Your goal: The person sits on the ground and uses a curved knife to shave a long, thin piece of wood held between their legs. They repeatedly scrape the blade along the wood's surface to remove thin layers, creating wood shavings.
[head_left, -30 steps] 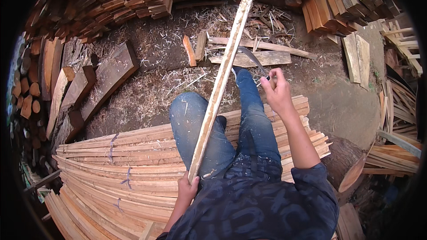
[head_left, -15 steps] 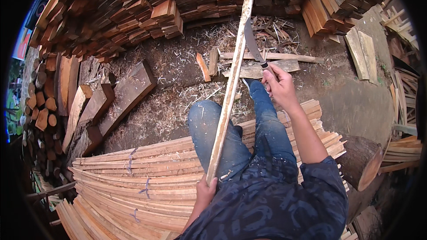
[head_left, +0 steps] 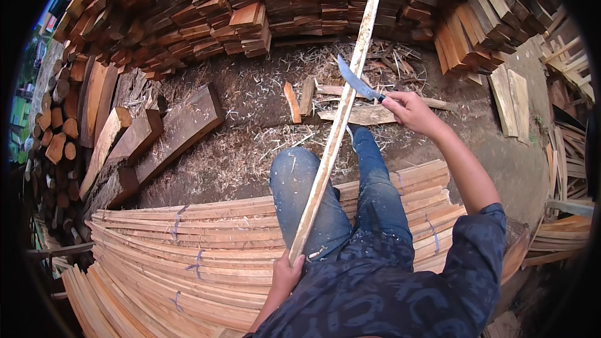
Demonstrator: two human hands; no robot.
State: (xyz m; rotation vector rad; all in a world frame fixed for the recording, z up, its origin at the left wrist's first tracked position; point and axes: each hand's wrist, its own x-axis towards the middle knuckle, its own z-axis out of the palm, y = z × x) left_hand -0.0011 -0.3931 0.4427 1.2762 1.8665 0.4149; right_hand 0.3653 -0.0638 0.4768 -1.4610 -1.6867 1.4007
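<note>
A long, narrow wooden strip (head_left: 325,166) slants across my left thigh and away toward the upper right. My left hand (head_left: 287,272) is closed around its near end beside my hip. In my right hand (head_left: 407,111), closed on the dark handle, is a machete (head_left: 355,79) with a curved, broad-tipped blade. The blade crosses the strip about midway along its far half, its tip pointing up and left past the strip. Whether the edge touches the wood I cannot tell. Pale bare patches and rough brown marks show along the strip.
Bundles of sawn strips (head_left: 238,241) tied with purple cord lie beneath and beside me. Stacked boards (head_left: 294,6) rise ahead. Thick beams (head_left: 181,131) and round logs (head_left: 62,125) stand at left. Shavings and offcuts (head_left: 363,114) litter the ground. A log (head_left: 514,247) lies at right.
My right hand has moved right, and the machete has swung so its blade now lies across the strip. The strip's far end appears farther right; my left hand keeps its hold.
</note>
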